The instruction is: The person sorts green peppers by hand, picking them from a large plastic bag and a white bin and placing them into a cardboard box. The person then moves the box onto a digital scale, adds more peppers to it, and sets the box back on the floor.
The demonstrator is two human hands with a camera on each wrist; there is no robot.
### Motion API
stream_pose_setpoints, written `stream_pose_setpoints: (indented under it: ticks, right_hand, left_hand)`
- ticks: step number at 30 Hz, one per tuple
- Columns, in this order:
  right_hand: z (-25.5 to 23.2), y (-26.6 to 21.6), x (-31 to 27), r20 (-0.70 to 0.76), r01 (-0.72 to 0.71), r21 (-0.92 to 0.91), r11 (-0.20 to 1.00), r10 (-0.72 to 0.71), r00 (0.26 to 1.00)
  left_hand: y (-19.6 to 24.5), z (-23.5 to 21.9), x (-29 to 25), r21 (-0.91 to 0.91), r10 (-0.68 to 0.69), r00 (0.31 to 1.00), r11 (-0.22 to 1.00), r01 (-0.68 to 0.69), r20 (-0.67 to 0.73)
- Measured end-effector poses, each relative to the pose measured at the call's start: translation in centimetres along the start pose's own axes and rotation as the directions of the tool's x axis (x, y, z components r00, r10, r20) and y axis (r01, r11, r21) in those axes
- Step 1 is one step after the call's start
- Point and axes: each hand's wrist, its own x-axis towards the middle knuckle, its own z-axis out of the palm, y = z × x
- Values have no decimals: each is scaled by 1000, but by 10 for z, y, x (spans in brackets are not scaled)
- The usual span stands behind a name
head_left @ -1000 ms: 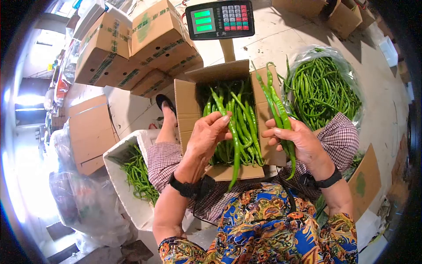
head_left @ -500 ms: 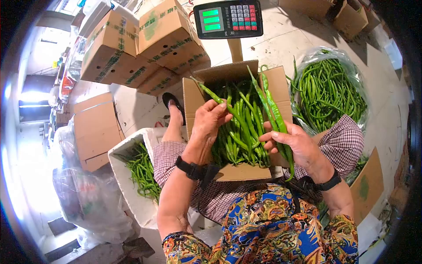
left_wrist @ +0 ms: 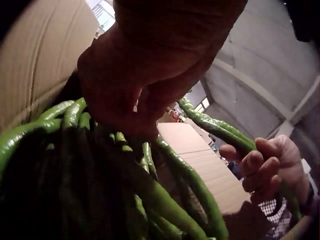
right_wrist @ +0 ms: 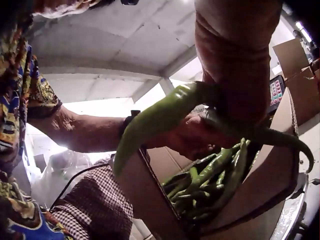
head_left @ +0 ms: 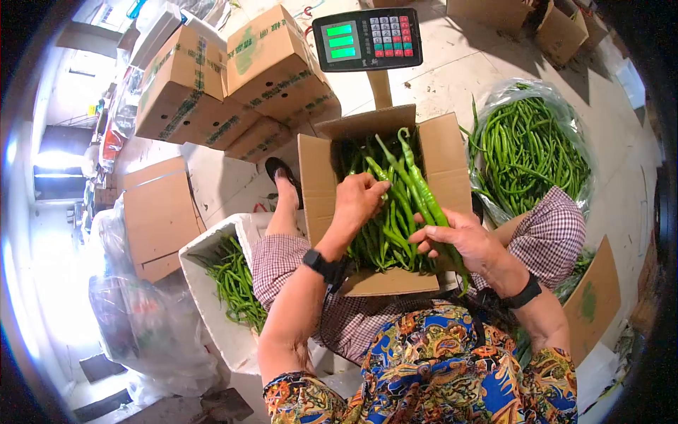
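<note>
My left hand (head_left: 359, 205) is down in the open cardboard box (head_left: 381, 284), its fingertips pinching a long green chili pepper (head_left: 376, 168) among the peppers lying there. In the left wrist view the fingers of that hand (left_wrist: 125, 95) bend down onto the pile, and their shadow hides part of the grip. My right hand (head_left: 462, 239) holds a couple of long green chili peppers (head_left: 421, 187) over the box's right side, stems up and tips hanging below the palm. One thick pepper (right_wrist: 155, 120) crosses in front of the right wrist view.
A clear bag of green peppers (head_left: 530, 152) stands at the right. On the left sits a white foam box (head_left: 194, 258) with more peppers. Behind are stacked cartons (head_left: 272, 53) and a scale display (head_left: 367, 39). A cardboard piece (head_left: 162, 212) lies at the left.
My left hand has lowered its pepper from above the box into the pile, first swinging its upper end leftward. The right hand keeps its peppers, tilted slightly more to the left.
</note>
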Motion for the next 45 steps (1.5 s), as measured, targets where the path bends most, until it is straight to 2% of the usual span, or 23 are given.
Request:
stream_pose_setpoints:
  ticks: [2, 3, 4, 6, 10, 12, 13, 14, 15, 16, 18, 20, 23, 28, 33, 35, 39, 42, 44, 45]
  right_hand:
    - [6, -1, -2, 14, 0, 7, 1000, 0, 1000]
    - [10, -4, -3, 34, -17, 8, 1000, 16, 999]
    - [15, -8, -3, 54, -29, 6, 1000, 29, 998]
    - [24, -16, -6, 81, -36, -77, 996, 42, 996]
    - [40, -27, -5, 167, -76, -168, 983, 105, 980]
    - [49, -36, -5, 193, -90, -137, 987, 115, 974]
    - [46, -31, 1, 227, 4, -123, 992, 24, 974]
    - [44, -32, 4, 224, 10, -133, 991, 20, 974]
    - [41, -34, 7, 168, 48, -178, 983, -18, 986]
    - [37, -37, 10, 112, 83, -224, 971, -59, 992]
    - [33, -50, 8, 57, 49, -192, 980, -39, 998]
    - [27, -62, 5, -8, -26, -154, 988, 25, 1000]
    - [20, -62, 9, -24, 4, -146, 989, -7, 1000]
    - [17, -66, 11, -47, 7, -79, 997, -10, 999]
    - [9, -83, -1, -115, 59, -127, 990, -74, 991]
    - [6, -87, -6, -167, 67, -147, 987, -92, 982]
    - [5, -76, -7, -157, 64, -136, 989, -85, 984]
    - [9, -64, 1, -105, 28, -112, 993, -40, 994]
    - [14, -57, 4, -107, -49, -138, 989, 34, 994]
    - [13, -57, 6, -126, -79, -264, 961, 46, 991]
  left_hand:
    - [-10, -4, -8, -226, 86, 993, 969, -103, -81]
    - [-6, -10, -19, -363, 104, 994, 925, -109, -34]
    - [3, -13, -31, -366, 116, 992, 923, -123, -41]
    - [18, -20, -53, -676, 44, 996, 737, 23, 82]
    - [23, -22, -72, -733, 95, 985, 679, 40, 141]
    - [21, -20, -70, -772, 95, 992, 635, 1, 80]
    - [22, -23, -68, -776, 107, 991, 631, -9, 76]
    - [23, -29, -67, -774, 78, 997, 632, -37, 16]
    - [24, -35, -65, -770, 47, 998, 635, -64, -45]
    - [24, -41, -63, -772, 55, 997, 631, -72, -48]
    - [21, -53, -61, -774, -10, 994, 629, -81, -112]
    - [15, -56, -59, -778, -31, 993, 624, -69, -114]
    - [2, -52, -50, -745, -12, 992, 662, -85, -124]
    - [0, -56, -47, -720, -11, 997, 692, -51, -82]
    - [-1, -61, -51, -660, -21, 999, 751, 0, -24]
    - [-5, -60, -51, -685, -22, 1000, 729, 6, -14]
    - [-5, -60, -50, -708, -34, 999, 706, 26, 3]
    - [-4, -58, -50, -672, -38, 999, 740, 25, -4]
    - [-5, -59, -47, -634, -52, 999, 773, 38, -4]
    - [-10, -58, -46, -596, -74, 997, 801, 62, 4]
